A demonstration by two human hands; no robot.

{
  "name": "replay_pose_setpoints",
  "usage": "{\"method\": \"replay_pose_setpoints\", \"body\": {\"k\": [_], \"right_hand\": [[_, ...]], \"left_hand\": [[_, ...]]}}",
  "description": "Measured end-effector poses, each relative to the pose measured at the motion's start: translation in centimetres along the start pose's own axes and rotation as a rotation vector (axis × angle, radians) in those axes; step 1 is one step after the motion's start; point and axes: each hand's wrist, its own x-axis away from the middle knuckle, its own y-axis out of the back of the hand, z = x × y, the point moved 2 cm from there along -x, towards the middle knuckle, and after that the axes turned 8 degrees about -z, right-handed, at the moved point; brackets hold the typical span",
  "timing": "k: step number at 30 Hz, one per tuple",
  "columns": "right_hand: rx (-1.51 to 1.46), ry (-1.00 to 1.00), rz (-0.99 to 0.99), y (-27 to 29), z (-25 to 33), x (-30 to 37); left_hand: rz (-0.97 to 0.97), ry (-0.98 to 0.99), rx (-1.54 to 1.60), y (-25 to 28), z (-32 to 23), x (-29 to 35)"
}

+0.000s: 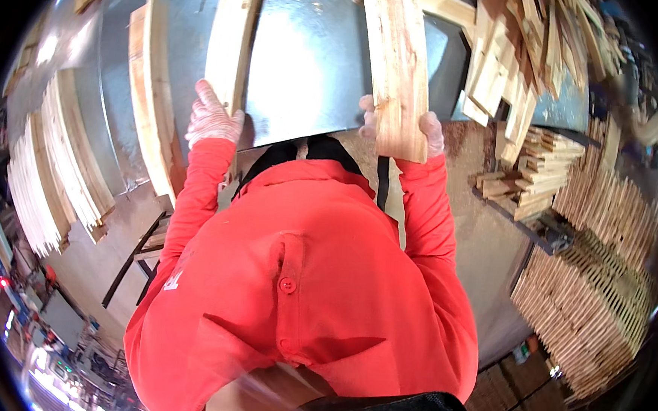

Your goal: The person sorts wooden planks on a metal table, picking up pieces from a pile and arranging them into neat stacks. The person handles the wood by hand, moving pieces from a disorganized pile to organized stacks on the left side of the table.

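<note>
Both of my hands wear thin, translucent gloves. My left hand [214,117] is at the near end of a long pale wooden board [234,34], with fingers along its left side and the thumb by its right edge. My right hand [433,133] grips the near end of another wooden board [399,67], with digits showing on both sides of it. This board has a visible grain and extends away from me over the shiny metal table [299,75]. The two boards lie apart, with bare metal between them. The palm under the right board is hidden.
Left of my left hand lies another board [150,81], with board stacks [76,145] farther left, overhanging the table edge. A loose heap of wood strips [516,44] fills the far right. Lower right stands a large stack of slats [586,312]. A dark metal stand [134,257] is at lower left.
</note>
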Motion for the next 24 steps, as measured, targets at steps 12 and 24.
{"method": "replay_pose_setpoints", "body": {"k": [12,24], "right_hand": [[1.816,0.672,-0.283,-9.3,-6.2,-5.8],[0.811,0.276,-0.210,-3.2,-5.3,-6.4]], "left_hand": [[0.385,-0.511,1.535,5.9,-5.9,1.4],[0.462,-0.286,1.789,3.3,-5.8,-0.8]]}}
